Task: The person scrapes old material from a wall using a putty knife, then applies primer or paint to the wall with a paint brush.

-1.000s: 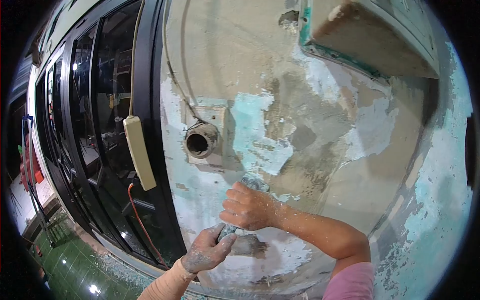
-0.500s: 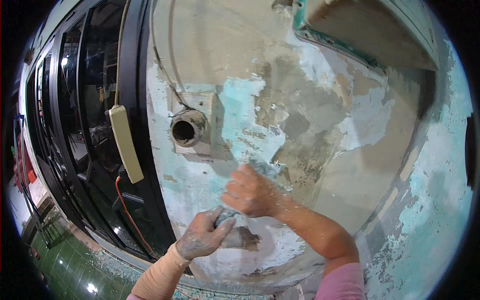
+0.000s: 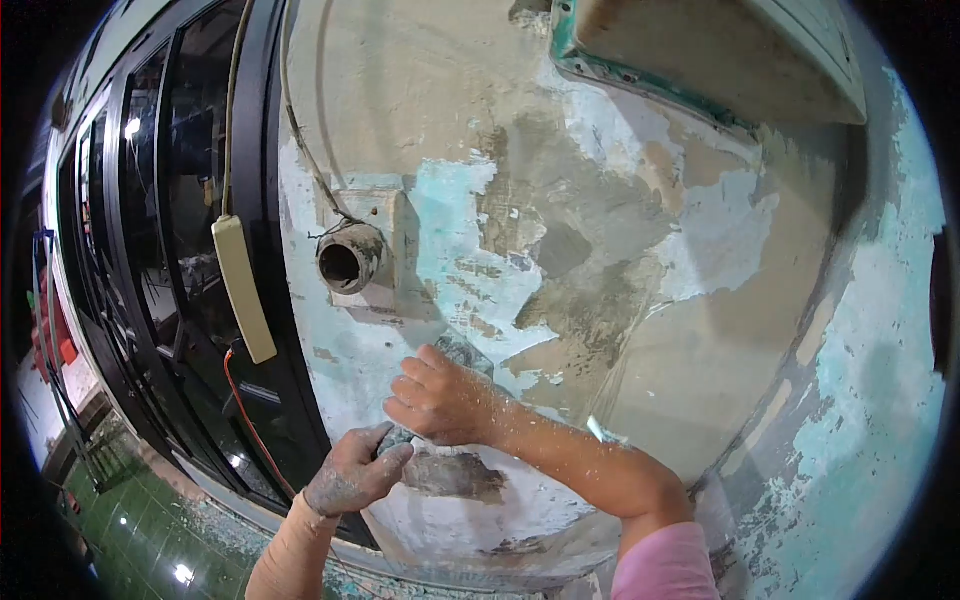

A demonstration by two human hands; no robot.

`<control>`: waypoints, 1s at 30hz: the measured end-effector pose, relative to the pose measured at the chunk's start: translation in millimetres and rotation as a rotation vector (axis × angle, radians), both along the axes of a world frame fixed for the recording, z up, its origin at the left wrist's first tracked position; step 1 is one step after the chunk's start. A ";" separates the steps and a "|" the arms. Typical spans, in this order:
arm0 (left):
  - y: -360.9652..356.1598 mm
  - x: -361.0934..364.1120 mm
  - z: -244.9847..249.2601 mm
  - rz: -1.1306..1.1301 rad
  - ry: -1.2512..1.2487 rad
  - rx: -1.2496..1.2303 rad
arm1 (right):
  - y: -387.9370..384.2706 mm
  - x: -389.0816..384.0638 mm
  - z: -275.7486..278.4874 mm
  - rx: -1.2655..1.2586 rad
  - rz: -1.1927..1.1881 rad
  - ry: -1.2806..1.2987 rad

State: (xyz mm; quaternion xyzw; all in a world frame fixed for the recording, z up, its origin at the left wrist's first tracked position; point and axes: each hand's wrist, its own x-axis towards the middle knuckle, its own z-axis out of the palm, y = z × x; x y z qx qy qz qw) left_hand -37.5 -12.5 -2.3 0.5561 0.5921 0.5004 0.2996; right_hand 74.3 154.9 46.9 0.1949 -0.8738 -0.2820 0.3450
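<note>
A dusty scraping tool [image 3: 463,354], its flat grey blade partly hidden, lies against the peeling turquoise and white wall [image 3: 455,225]. My right hand [image 3: 436,398] is wrapped round the tool just below its blade. Lower and to the left, my left hand [image 3: 358,472], coated in grey dust, grips the lower end of the same tool. Small paint flakes cling to my right forearm, and a larger chip is beside it. Bare grey-brown plaster shows to the right of the blade.
A round pipe stub [image 3: 349,260] juts from the wall above my hands. A beige power strip [image 3: 243,290] hangs by the dark glass door [image 3: 195,200], with an orange cord below. A box-like fixture [image 3: 710,60] protrudes at the upper right. Flakes litter the green floor [image 3: 135,540].
Both hands and the tool have moved left and slightly down along the wall. A paint chip now shows beside my right forearm. The view has shifted slightly.
</note>
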 end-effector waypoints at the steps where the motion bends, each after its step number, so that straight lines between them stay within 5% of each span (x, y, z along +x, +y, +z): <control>1: 1.1 1.8 1.4 0.000 0.023 0.005 | 1.1 5.3 2.8 -0.001 0.015 0.003; 3: 8.8 7.9 11.8 -0.087 -0.045 -0.032 | 6.2 21.2 17.6 -0.004 0.044 0.003; 5: 24.4 17.2 30.0 -0.101 0.226 0.109 | 13.5 40.1 29.6 -0.010 -0.009 0.054; 8: 37.0 24.7 48.4 -0.173 0.285 0.253 | 15.0 57.8 45.6 -0.023 -0.098 0.089; 17: 11.6 18.2 31.7 -0.031 0.054 0.009 | 11.4 23.2 22.0 -0.027 0.073 0.106; 23: 43.3 78.4 87.6 -0.090 0.279 0.078 | 38.0 95.9 65.6 0.009 0.000 0.231; 26: 32.1 73.4 70.0 -0.003 0.384 0.271 | 27.3 85.0 51.1 -0.092 0.048 0.219; 30: -4.8 31.7 8.5 0.077 0.042 -0.102 | 12.8 16.1 -25.1 -0.115 0.164 0.109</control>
